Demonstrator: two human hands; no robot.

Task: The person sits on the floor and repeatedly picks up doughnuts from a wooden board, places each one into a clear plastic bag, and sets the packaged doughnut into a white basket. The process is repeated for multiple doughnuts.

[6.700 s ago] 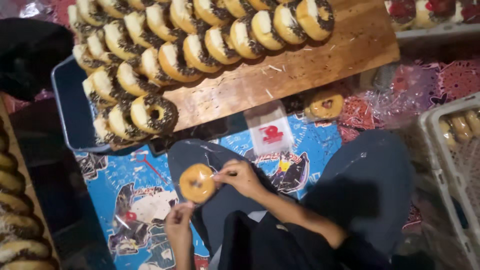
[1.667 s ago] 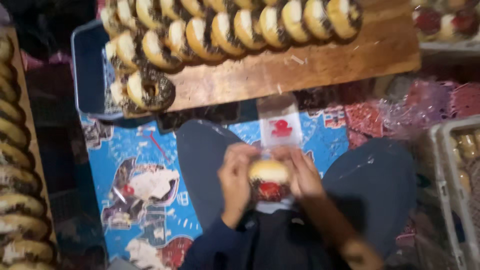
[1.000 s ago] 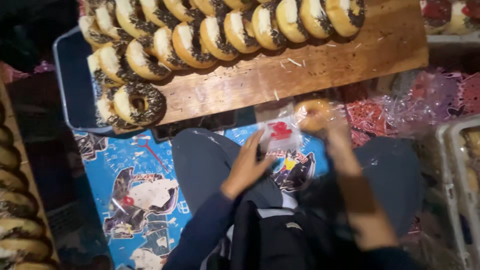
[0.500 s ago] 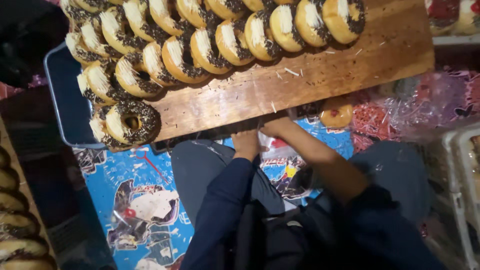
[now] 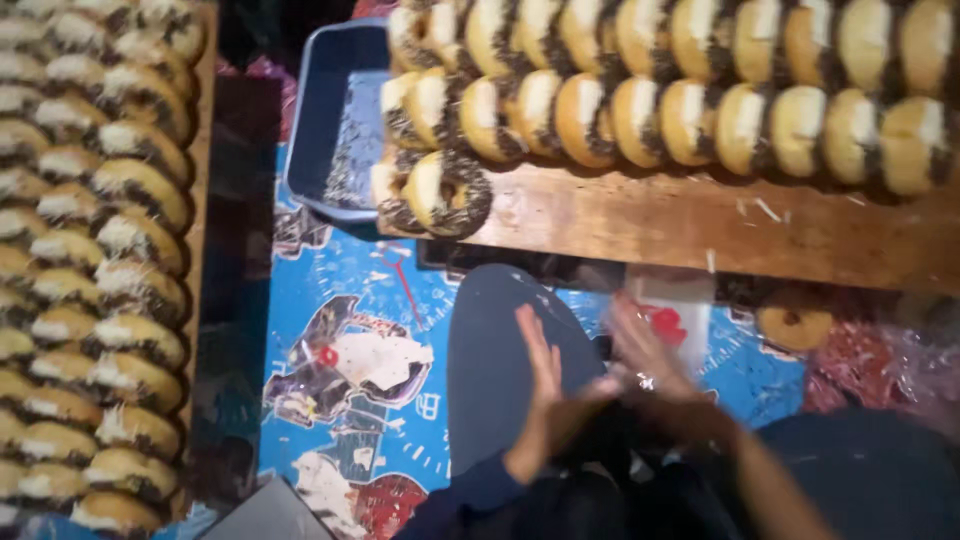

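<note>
Both hands, left hand (image 5: 545, 385) and right hand (image 5: 650, 365), spread open-fingered around a clear plastic bag (image 5: 672, 318) above the lap; bag may slip, blurred grip. Bagged doughnut (image 5: 793, 322) lies beside, below the wooden board (image 5: 700, 220).

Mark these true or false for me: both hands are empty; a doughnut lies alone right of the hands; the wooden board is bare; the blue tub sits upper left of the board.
1. Both hands, left hand and right hand, hold nothing: true, as far as the blur shows.
2. A lone doughnut lies right of the hands: true.
3. The wooden board is bare: false, rows of doughnuts stand on it.
4. The blue tub sits at the board's upper left: true.
5. The floor mat is plain white: false, blue and patterned.
</note>
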